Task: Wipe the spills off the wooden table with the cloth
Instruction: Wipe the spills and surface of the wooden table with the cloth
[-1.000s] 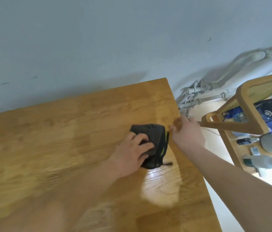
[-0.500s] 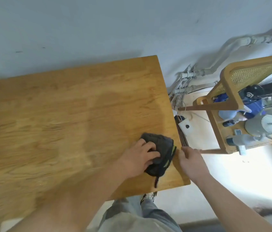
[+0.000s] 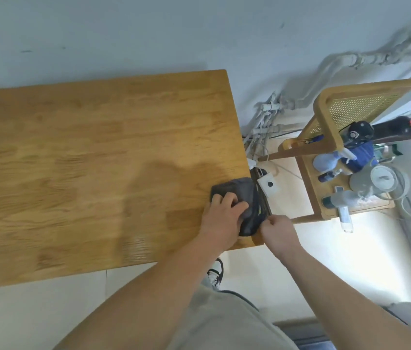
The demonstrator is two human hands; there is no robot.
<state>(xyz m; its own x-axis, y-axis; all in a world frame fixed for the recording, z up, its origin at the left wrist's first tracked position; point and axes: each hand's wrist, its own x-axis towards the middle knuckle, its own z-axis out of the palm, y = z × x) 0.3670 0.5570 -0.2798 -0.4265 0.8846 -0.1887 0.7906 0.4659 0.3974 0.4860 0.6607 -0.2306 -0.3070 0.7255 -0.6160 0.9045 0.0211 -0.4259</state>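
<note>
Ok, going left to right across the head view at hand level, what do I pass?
Wooden table → left hand → cloth → right hand → wooden cart.

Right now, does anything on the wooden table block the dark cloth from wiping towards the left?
Nothing visible does. The left hand holds the dark grey cloth at the right edge of the light wooden table; only bare wood lies leftward.
</note>
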